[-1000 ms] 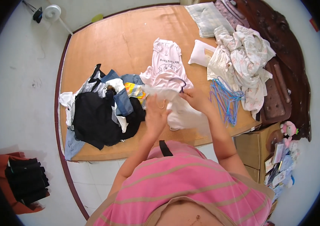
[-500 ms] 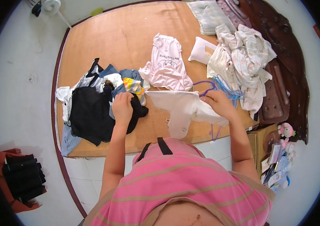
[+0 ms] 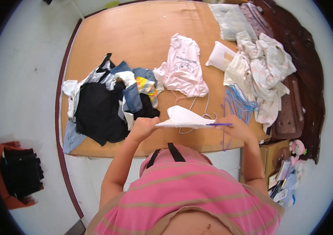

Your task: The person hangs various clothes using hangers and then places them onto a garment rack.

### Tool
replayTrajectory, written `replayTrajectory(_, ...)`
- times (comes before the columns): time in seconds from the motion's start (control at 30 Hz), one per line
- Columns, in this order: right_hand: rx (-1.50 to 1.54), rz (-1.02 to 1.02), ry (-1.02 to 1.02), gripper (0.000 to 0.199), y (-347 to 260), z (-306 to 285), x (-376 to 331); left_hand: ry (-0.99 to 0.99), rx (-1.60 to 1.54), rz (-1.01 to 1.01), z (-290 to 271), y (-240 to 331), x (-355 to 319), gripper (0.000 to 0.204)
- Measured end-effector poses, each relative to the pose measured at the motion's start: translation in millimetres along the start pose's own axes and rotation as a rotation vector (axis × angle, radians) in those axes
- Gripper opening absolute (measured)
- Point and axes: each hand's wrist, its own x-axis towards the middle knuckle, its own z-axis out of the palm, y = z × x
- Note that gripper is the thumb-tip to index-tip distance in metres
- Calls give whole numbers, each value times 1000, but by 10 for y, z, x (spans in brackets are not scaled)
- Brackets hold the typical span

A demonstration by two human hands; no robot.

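A white garment (image 3: 186, 116) is stretched between my hands above the near edge of the bed, seen nearly edge-on. My left hand (image 3: 145, 128) is closed on its left end. At the other end my right hand (image 3: 234, 126) grips a purple clothes hanger (image 3: 219, 124), part of which lies along the garment; the rest is hidden by cloth and fingers. Just beyond the garment, a pale pink printed top (image 3: 182, 58) lies on the bed, with thin hangers at its lower end. A bundle of blue and purple hangers (image 3: 240, 102) lies beyond my right hand.
A heap of clothes (image 3: 100, 111), black, denim and white, covers the left of the bed mat (image 3: 119, 31). Floral bedding (image 3: 266, 62) and a small pillow (image 3: 218, 56) lie at right by the dark headboard (image 3: 303, 70). A cardboard box (image 3: 274, 154) stands at the near right.
Both hands have come nearer to me and the white garment has turned from hanging broadside to nearly edge-on. The view has shifted slightly, moving the bed things rightward.
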Motion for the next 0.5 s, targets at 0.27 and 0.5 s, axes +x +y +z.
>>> replayTrajectory(0.27,159,237,80,13,594,-55,147,-46,92,-300,97,-518,-574,28)
replayTrajectory(0.5,-317,43,487,19,1024,-65,1089,-345,-92,-740,889,-998,-1274,23)
